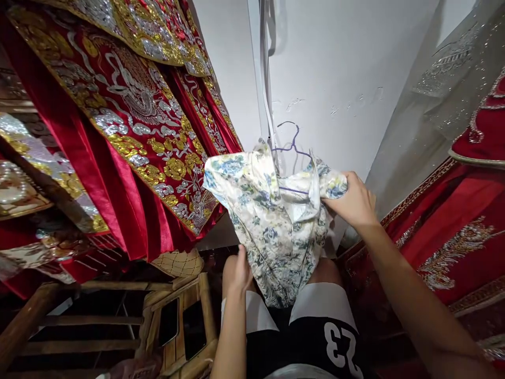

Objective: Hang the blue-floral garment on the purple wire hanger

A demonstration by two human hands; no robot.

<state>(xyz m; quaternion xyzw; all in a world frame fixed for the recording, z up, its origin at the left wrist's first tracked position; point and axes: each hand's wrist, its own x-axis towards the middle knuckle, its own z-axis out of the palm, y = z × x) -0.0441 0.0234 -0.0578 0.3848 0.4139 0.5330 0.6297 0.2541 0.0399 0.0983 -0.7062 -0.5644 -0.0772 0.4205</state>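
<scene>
A cream garment with a blue and green flower print [272, 221] hangs on a thin purple wire hanger [292, 145] in front of me. My right hand [355, 202] is closed on the garment's right shoulder near the collar. My left hand [236, 271] is lower down, its fingers closed on the garment's left side edge. The cloth drapes down to my knees, over black and white shorts with the number 23 [337, 342].
Red velvet robes with gold and silver embroidery [130, 116] hang close on the left. More red embroidered cloth [453, 237] and a silver sequinned fabric [445, 89] fill the right. A wooden bamboo-style rack [177, 316] stands low left. A white wall [335, 68] is behind.
</scene>
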